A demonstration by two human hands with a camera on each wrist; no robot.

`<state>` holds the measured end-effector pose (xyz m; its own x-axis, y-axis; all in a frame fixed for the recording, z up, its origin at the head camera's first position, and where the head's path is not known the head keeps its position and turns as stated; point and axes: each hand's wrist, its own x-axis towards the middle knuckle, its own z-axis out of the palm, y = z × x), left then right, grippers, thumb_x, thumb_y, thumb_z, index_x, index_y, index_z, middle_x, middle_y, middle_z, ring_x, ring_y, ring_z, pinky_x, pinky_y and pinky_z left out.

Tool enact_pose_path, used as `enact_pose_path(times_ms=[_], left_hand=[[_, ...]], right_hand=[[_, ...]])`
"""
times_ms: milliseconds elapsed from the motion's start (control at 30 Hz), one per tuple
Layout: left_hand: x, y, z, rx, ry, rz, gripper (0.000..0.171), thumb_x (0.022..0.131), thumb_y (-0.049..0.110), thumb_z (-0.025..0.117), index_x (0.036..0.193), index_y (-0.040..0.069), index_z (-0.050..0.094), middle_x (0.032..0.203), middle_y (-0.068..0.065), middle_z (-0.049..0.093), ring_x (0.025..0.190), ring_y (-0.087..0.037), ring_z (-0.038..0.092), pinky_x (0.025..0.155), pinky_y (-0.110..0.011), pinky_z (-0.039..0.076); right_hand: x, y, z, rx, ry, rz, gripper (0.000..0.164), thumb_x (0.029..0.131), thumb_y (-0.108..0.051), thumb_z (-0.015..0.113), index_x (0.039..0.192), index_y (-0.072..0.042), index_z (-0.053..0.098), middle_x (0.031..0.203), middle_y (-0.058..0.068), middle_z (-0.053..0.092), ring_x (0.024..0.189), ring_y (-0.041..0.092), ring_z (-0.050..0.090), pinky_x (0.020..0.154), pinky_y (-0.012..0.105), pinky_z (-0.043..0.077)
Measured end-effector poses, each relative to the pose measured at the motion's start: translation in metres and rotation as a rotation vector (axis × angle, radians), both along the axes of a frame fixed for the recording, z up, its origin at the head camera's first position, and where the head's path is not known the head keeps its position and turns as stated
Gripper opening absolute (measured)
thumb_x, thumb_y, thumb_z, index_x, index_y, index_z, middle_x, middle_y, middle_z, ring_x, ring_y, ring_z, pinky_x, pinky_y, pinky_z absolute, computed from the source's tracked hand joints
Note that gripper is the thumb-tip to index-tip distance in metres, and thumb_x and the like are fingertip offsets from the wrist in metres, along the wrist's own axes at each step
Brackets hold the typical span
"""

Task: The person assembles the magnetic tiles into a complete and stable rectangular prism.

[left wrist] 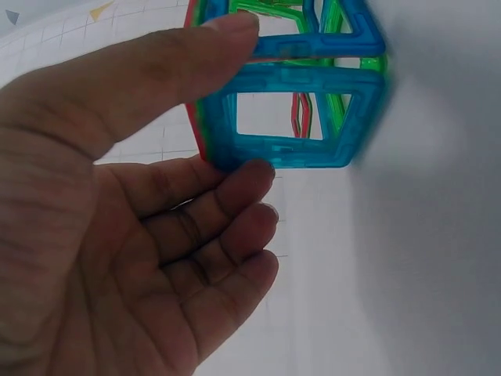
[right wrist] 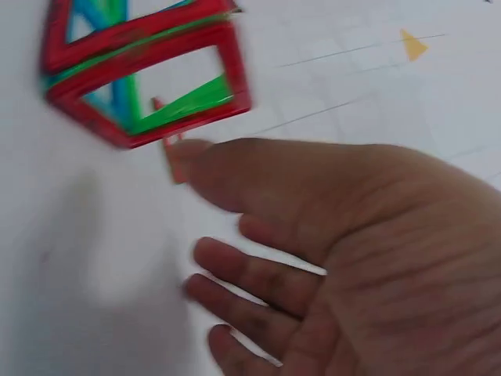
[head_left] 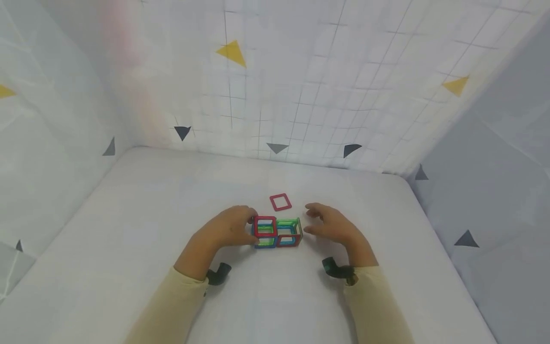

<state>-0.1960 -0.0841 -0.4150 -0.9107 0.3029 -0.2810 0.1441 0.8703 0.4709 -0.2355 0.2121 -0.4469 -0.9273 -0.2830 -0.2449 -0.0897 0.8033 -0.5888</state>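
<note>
A small structure of see-through magnetic tile frames point(head_left: 265, 226), in red, blue and green, stands on the white table. It looks like two open cubes side by side, the left one topped by a red square. My left hand point(head_left: 234, 227) pinches its left end, thumb point(left wrist: 227, 39) on the near side and index finger on the far side. Blue square frames point(left wrist: 293, 153) fill much of the left wrist view. Just off the right end hovers my right hand point(head_left: 333, 223), fingers loosely bent with nothing between them. In the right wrist view, its thumb lies near a red frame point(right wrist: 141, 51).
One loose red square tile point(head_left: 280, 202) lies flat on the table point(head_left: 142, 200), just behind the structure. White cloth walls point(head_left: 275, 95) with grid lines and coloured triangles rise at the back and both sides. A dark curved wrist mount point(head_left: 219, 274) sits by each sleeve.
</note>
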Motion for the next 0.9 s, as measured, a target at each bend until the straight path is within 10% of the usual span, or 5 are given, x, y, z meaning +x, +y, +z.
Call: enact_pose_path(times_ms=[900], left_hand=[[0.001, -0.001, 0.0, 0.023, -0.028, 0.031, 0.072, 0.071, 0.037, 0.09, 0.133, 0.019, 0.058, 0.113, 0.002, 0.065, 0.107, -0.017, 0.058, 0.093, -0.043, 0.055]], right_hand=[[-0.064, -0.031, -0.018, -0.039, 0.049, 0.033, 0.069, 0.083, -0.033, 0.081, 0.144, -0.023, 0.05, 0.147, 0.004, 0.051, 0.139, 0.028, 0.043, 0.112, 0.051, 0.039]])
